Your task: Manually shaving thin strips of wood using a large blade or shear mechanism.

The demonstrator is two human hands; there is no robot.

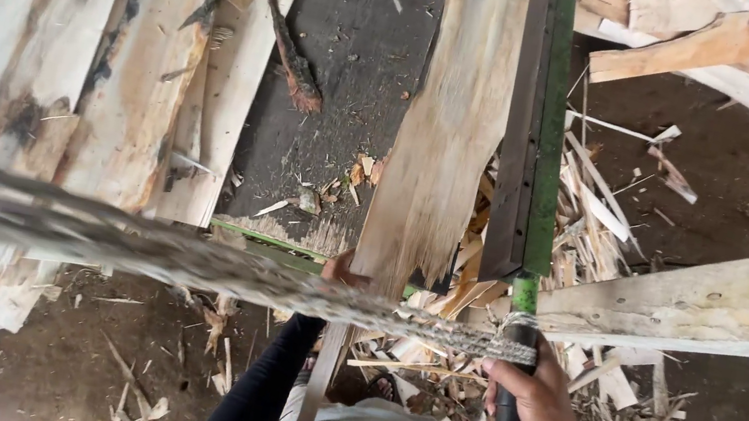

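Veneer sheet (442, 141): long pale strip of thin wood, splintered along its lower right edge, lying on the dark work surface (345, 53) and running away from the person; its near end hangs over the front edge.
Left hand (342, 268): mostly hidden behind the rope and the strip's near end; it sits at the bottom of the sheet, touching it. Whether the fingers are curled or flat cannot be told.
Right hand (537, 402): fingers wrapped tight round the black grip of the lever handle (516, 366), knuckles toward the camera.
Lever blade (537, 116): long dark metal bar with a green painted edge, lying just beside the right edge of the veneer sheet and joined to the handle at its near end.
Rope (185, 255): thick, grey, blurred, crossing the view from the left edge to the handle, where it is bound round the handle just above the fingers.
Sleeves: dark, long, on both arms.
Stacked veneer (49, 34): wide pale sheets with dark streaks, left of the work surface.
Offcuts (595, 227): heap of splinters and strips on the dirt floor below the blade.
Plank (735, 296): pale board lying across the right side, well apart from the left hand.
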